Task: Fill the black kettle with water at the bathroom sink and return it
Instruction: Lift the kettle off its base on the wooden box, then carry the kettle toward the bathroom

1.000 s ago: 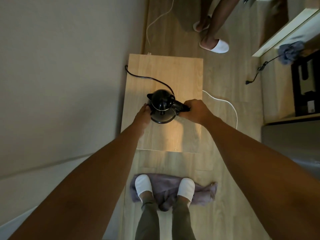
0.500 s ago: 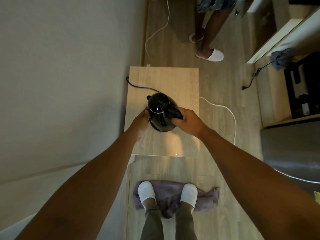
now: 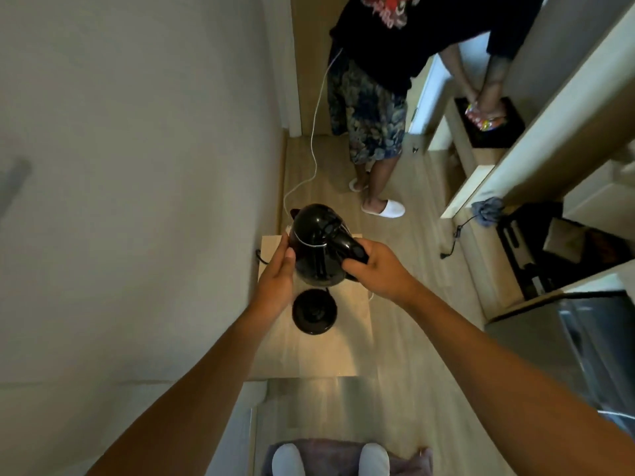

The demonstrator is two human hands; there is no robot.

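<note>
The black kettle (image 3: 318,247) hangs in the air above a small wooden table (image 3: 330,352), lifted clear of its round black base (image 3: 314,316). My right hand (image 3: 376,269) is wrapped around the kettle's handle on its right side. My left hand (image 3: 276,274) presses flat against the kettle's left wall, thumb up. The base stays on the table with its black cord (image 3: 259,257) running off the left edge. The kettle's lid is closed and its spout points away to the upper left.
A person (image 3: 374,108) in white slippers stands on the wooden floor just beyond the table. A white cable (image 3: 314,146) trails along the wall at left. Wooden shelves and a cabinet (image 3: 536,249) line the right side. My slippered feet stand on a grey towel (image 3: 343,458).
Both hands have raised the kettle off its base, which now shows bare on the table. The view has tilted up, bringing the standing person into the frame.
</note>
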